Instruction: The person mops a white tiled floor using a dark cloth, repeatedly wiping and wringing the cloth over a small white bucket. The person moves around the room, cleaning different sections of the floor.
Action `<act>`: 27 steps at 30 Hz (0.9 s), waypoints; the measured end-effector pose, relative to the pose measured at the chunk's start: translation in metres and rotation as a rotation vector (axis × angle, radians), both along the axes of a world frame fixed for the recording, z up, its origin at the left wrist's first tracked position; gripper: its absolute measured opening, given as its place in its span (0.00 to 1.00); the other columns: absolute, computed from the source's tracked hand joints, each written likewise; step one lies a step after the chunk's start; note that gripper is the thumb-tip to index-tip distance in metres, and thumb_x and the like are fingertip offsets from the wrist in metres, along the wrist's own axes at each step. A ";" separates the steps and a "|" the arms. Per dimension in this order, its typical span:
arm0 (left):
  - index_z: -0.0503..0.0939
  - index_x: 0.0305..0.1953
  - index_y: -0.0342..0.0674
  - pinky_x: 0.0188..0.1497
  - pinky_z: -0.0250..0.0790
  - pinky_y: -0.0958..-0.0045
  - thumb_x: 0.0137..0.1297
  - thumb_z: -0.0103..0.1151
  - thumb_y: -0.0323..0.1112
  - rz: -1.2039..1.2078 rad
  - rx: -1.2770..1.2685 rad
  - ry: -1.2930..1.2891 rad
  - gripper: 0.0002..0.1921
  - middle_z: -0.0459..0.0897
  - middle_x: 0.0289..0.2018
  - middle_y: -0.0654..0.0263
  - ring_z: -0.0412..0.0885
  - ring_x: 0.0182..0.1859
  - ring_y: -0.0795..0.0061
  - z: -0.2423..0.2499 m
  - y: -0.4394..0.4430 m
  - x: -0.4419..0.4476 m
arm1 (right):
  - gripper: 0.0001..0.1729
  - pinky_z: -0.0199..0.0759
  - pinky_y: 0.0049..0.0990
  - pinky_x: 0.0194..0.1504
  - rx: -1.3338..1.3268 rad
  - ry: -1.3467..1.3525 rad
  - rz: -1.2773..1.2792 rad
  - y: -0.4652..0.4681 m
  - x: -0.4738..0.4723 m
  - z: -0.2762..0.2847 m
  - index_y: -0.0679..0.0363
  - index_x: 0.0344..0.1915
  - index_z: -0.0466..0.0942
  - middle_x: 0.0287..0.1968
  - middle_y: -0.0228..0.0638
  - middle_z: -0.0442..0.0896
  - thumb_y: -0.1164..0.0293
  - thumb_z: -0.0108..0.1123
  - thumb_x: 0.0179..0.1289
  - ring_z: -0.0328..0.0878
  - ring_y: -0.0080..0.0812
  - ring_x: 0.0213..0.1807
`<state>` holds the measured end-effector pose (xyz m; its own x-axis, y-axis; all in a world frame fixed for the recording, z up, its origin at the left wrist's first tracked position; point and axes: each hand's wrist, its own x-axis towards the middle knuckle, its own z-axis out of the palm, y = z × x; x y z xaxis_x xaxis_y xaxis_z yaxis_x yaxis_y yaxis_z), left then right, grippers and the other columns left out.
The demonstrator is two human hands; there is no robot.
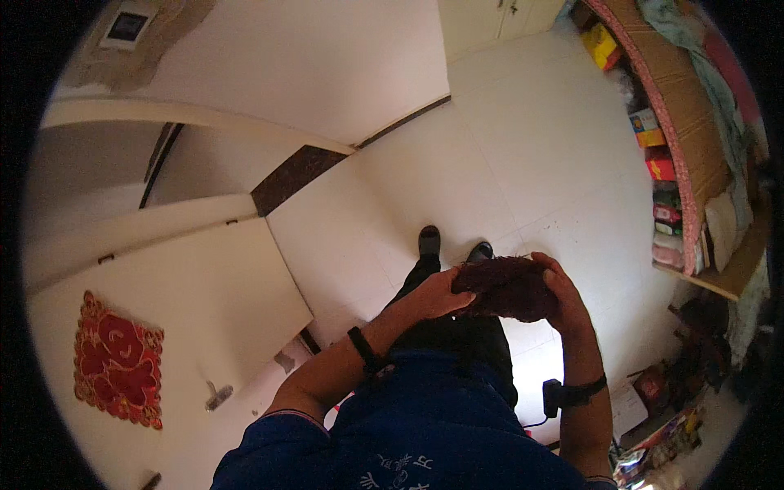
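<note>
A dark reddish-brown, fibrous bundle (508, 289) is held in front of my waist, above my black shoes. My left hand (441, 295) grips its left end, with the thumb along the near side. At the opposite end my right hand (560, 297) is closed round it, fingers over the far edge. Loose strands stick out along the bundle's top edge. What the bundle is exactly cannot be told. Both of my forearms wear black straps, and a small black device (551, 398) is fixed to the right one.
A white door (202, 294) with a metal handle (218, 395) and a red decoration (119, 361) stands at the left. Shelving with a pink edge (677, 141) holds boxes and packets at the right. Pale floor tiles (490, 165) lie ahead; clutter (692, 343) lies at the lower right.
</note>
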<state>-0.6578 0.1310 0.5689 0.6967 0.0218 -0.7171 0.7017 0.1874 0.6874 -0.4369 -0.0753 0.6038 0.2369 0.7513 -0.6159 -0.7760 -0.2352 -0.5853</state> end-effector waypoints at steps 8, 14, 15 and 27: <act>0.74 0.68 0.36 0.62 0.74 0.61 0.70 0.64 0.43 0.125 0.035 -0.133 0.29 0.86 0.53 0.55 0.83 0.55 0.63 -0.001 -0.030 -0.001 | 0.52 0.73 0.47 0.69 0.014 0.098 0.016 -0.019 0.020 -0.009 0.59 0.81 0.56 0.74 0.48 0.70 0.45 0.68 0.70 0.71 0.47 0.73; 0.74 0.67 0.34 0.62 0.75 0.60 0.70 0.63 0.44 0.264 -0.041 -0.187 0.29 0.86 0.53 0.53 0.83 0.56 0.62 0.005 -0.020 -0.007 | 0.55 0.64 0.51 0.76 0.051 0.067 0.105 0.006 0.019 -0.006 0.59 0.82 0.53 0.78 0.47 0.65 0.45 0.70 0.68 0.63 0.49 0.79; 0.74 0.66 0.34 0.61 0.75 0.59 0.71 0.64 0.45 0.274 -0.073 -0.177 0.29 0.86 0.52 0.52 0.83 0.55 0.62 0.005 -0.016 -0.009 | 0.55 0.63 0.51 0.77 0.060 0.039 0.135 0.011 0.017 -0.006 0.59 0.82 0.53 0.78 0.47 0.65 0.45 0.70 0.68 0.62 0.49 0.79; 0.71 0.70 0.33 0.67 0.73 0.59 0.72 0.66 0.49 0.359 -0.127 -0.188 0.34 0.83 0.60 0.51 0.81 0.61 0.59 0.000 0.084 -0.057 | 0.43 0.73 0.42 0.71 -0.291 -0.340 0.265 0.118 -0.022 -0.010 0.66 0.79 0.58 0.68 0.52 0.77 0.67 0.68 0.70 0.78 0.47 0.67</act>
<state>-0.7145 0.2155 0.5686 0.7796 0.2068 -0.5912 0.4412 0.4886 0.7527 -0.4586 0.0429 0.5942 0.2846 0.6219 -0.7295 -0.4455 -0.5880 -0.6751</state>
